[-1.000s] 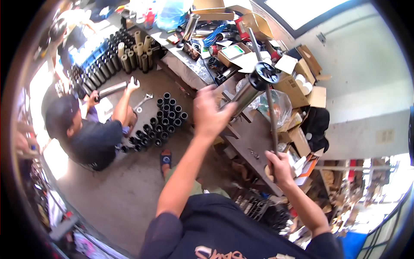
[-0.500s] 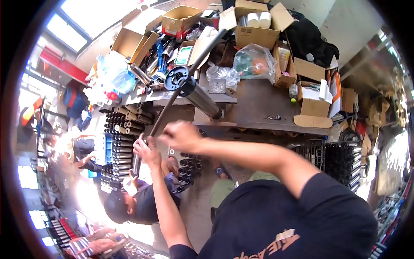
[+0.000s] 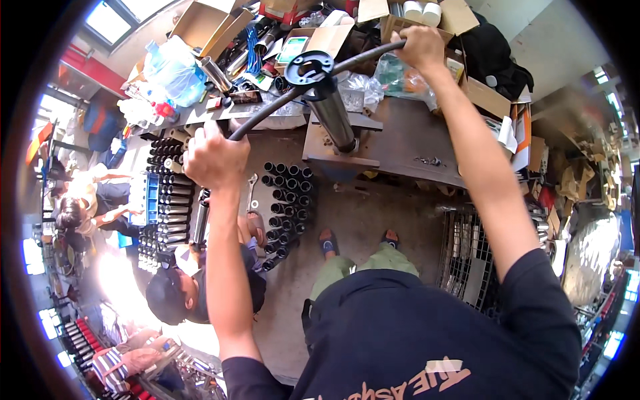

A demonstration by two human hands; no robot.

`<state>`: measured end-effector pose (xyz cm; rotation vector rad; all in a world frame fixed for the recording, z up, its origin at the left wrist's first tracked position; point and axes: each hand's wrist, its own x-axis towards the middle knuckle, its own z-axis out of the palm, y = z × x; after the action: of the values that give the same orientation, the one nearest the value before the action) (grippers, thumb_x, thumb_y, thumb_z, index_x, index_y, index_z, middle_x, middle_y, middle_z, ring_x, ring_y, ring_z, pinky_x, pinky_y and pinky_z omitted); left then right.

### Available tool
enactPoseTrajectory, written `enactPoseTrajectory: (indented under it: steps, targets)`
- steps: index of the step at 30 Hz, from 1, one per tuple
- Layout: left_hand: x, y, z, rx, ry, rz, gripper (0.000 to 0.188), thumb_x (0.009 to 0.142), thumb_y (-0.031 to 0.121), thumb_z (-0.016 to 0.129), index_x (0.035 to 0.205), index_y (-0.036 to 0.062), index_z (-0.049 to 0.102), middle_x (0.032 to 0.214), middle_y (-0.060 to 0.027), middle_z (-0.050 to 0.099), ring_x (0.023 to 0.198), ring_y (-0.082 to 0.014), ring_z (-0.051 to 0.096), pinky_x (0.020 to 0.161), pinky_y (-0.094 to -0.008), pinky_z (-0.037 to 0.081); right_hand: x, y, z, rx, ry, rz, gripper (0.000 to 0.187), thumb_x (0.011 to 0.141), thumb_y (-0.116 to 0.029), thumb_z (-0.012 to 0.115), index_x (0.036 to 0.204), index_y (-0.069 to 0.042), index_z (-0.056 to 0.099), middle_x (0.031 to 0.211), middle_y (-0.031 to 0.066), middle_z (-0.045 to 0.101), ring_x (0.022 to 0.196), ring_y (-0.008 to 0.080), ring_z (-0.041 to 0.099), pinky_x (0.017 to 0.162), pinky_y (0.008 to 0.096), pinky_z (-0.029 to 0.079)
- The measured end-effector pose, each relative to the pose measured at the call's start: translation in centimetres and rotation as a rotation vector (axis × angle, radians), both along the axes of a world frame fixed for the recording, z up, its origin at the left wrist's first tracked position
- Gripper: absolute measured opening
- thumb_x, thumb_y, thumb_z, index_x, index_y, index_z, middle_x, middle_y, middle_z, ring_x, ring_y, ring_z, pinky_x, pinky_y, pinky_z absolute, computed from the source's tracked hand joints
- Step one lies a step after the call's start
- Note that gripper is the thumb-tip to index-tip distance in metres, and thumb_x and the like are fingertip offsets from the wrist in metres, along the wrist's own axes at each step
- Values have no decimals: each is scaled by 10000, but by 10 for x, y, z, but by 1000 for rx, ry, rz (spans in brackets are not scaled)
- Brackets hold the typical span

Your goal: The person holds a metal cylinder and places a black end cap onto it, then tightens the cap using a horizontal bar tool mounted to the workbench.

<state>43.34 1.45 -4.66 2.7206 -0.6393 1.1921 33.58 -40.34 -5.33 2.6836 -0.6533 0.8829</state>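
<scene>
Here left hand (image 3: 215, 155), right hand (image 3: 420, 47) cover long bar's (image 3: 280, 103) ends.

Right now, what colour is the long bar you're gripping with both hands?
Black bar, clearest in the head view.

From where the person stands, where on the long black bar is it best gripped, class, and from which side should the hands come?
Grip the long black bar near its two ends, from above, palms down. It runs crosswise through the ring head atop the upright cylinder, so the middle is taken and the ends likely give most leverage. The left hand and right hand hold it there now.
</scene>
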Motion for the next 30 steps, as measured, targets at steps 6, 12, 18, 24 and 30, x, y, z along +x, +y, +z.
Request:
enactPoseTrajectory:
  steps: [6, 12, 18, 24, 30]
  targets:
    - [41, -9, 9, 54, -202, -334, 261, 827, 330, 651, 656, 137, 611, 674, -56, 657, 640, -249, 657, 579, -393, 497, -47, 26, -10, 132, 74, -213, 219, 805, -350, 705, 774, -150, 787, 710, 121, 704, 734, 338, 696, 788, 399, 558]
    - [143, -38, -2, -87, -201, -492, 249, 784, 316, 617, 616, 135, 582, 607, -81, 620, 590, -282, 628, 546, -425, 474, -114, 130, -3, 103, 50, -372, 134, 740, -276, 721, 803, -185, 796, 712, 124, 711, 699, 318, 709, 662, 417, 570]
    - [151, -51, -7, -241, -320, -712, 265, 780, 256, 626, 574, 134, 512, 584, -48, 582, 553, -235, 590, 536, -361, 440, -118, 124, -2, 103, 22, -489, 152, 735, -290, 736, 799, -170, 804, 720, 147, 715, 714, 352, 713, 687, 427, 575]
    - [200, -79, -32, -134, -249, -760, 258, 808, 340, 686, 624, 187, 591, 616, -38, 619, 589, -253, 626, 545, -414, 466, -135, 188, 11, 147, 5, -571, 272, 847, -335, 663, 721, -113, 759, 707, 158, 702, 662, 352, 703, 640, 436, 568]
    - [185, -90, -7, 37, -183, -705, 211, 846, 281, 634, 845, 77, 581, 939, -171, 656, 858, -343, 647, 812, -449, 487, -157, 203, 3, 331, -33, -453, 296, 857, -339, 666, 678, -110, 723, 692, 121, 706, 626, 299, 705, 596, 416, 555]
